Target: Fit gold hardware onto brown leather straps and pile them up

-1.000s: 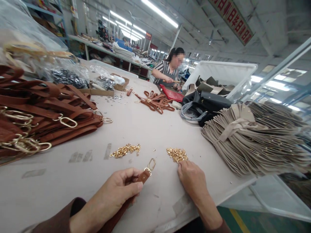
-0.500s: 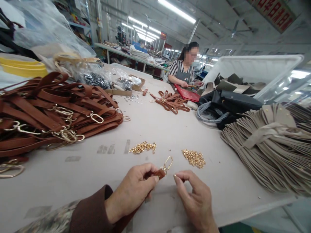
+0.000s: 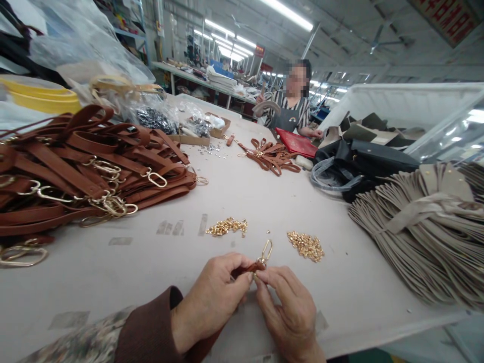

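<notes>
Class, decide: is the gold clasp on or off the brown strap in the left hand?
On: the gold clasp projects from the end of the brown strap that the left hand holds.

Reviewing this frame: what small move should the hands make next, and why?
Probably press what looks like a small gold piece against the brown strap's end: the right hand pinches it right there, while the left hand steadies that end just below the gold oval clasp.
</notes>
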`<state>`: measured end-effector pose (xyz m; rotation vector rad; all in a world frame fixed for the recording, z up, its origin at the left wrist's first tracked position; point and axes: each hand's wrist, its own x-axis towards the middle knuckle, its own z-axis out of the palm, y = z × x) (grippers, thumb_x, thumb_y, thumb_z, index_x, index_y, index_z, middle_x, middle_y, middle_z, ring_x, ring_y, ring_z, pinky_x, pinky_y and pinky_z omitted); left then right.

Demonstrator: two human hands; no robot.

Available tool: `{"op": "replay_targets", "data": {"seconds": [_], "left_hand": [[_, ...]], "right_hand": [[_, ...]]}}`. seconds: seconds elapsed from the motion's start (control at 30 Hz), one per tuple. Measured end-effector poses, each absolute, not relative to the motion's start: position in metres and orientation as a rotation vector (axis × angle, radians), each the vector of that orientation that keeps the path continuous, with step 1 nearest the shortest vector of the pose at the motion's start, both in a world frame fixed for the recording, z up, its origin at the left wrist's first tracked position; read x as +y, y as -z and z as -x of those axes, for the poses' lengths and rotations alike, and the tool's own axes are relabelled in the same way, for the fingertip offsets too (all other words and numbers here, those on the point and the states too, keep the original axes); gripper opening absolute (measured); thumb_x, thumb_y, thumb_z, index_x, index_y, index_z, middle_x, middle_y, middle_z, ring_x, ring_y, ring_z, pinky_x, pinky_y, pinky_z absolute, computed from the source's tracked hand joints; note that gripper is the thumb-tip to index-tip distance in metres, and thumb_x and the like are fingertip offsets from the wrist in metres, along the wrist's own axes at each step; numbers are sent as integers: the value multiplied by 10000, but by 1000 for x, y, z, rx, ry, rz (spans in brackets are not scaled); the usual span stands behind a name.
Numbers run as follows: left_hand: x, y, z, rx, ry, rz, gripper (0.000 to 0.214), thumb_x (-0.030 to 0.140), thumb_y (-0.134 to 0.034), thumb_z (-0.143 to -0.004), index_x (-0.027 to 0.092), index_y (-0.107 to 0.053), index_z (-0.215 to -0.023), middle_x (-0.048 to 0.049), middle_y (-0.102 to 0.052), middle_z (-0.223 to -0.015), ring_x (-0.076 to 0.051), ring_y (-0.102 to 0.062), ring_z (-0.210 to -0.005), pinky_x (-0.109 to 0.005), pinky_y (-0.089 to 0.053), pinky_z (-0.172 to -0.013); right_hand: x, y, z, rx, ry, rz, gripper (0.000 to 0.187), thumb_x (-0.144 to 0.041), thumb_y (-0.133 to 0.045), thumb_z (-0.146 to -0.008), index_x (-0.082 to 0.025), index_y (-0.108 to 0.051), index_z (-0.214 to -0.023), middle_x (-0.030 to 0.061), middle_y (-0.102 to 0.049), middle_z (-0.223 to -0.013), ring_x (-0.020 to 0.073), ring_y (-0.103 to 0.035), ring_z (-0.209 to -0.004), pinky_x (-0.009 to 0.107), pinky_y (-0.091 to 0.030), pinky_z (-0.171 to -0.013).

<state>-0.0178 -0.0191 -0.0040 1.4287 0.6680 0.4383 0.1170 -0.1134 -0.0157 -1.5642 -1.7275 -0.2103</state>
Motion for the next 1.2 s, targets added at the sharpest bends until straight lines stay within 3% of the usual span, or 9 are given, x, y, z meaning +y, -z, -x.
{"op": "replay_targets", "data": {"seconds": [0.2,0.43,0.83,1.2], "left_hand": [[-19,2,17,681,-454,-1473,203,227,-512,-848,166,-691,-922,-13,-652,-803,-123,-539,-638,-234,-429,-594],[-19,3,18,661,-455,-1521,202,195,-510,-851,178,-703,-909,-6,-653,-790,-120,-536,-650,-226,-424,-606],[-21,0,18,633,-528,-1602,208,151,-509,-858,202,-708,-890,0,-695,-866,-146,-615,-812,-253,-449,-757],[-21,1,20,568,-591,-1753,194,134,-518,-874,212,-695,-890,14,-661,-841,-127,-600,-803,-240,-433,-754]], "right_hand": [[-114,13,-115,-1701,167,1564,163,-62,-537,-863,-198,-616,-905,38,-666,-771,162,-607,-708,282,-487,-646],[-114,18,-112,-1659,224,1521,193,-35,-535,-854,-173,-626,-953,38,-684,-814,137,-625,-749,245,-495,-682],[-115,13,-110,-1523,27,1548,152,-76,-561,-847,-202,-645,-867,5,-689,-810,111,-652,-755,199,-500,-694],[-115,13,-105,-1376,-24,1569,89,-128,-592,-839,-198,-648,-838,0,-687,-778,114,-669,-738,181,-511,-695]]}}
